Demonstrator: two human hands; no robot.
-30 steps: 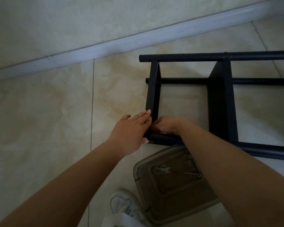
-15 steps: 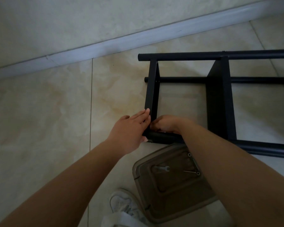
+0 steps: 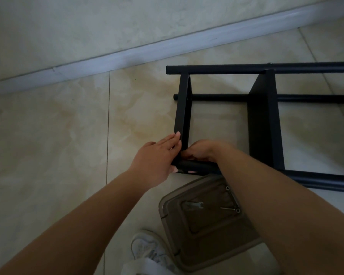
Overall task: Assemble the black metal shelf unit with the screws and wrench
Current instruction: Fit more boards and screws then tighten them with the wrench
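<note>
The black metal shelf unit (image 3: 263, 120) lies on its side on the tiled floor, with round tubes running to the right and two flat shelf panels between them. My left hand (image 3: 157, 157) grips the near corner where the end panel (image 3: 184, 108) meets the near tube (image 3: 197, 167). My right hand (image 3: 202, 150) is closed at the inner side of that same corner; what its fingers pinch is hidden. A small wrench (image 3: 196, 205) and a long screw (image 3: 229, 209) lie on a brown plastic lid (image 3: 207, 249) near my feet.
A white skirting board (image 3: 127, 58) and the wall run across the top. My white shoe (image 3: 147, 249) is beside the lid at the bottom. Bare beige floor tiles (image 3: 48, 135) spread to the left of the shelf.
Both hands stay on the same corner of the shelf. The view has shifted slightly; nothing has visibly been let go or picked up.
</note>
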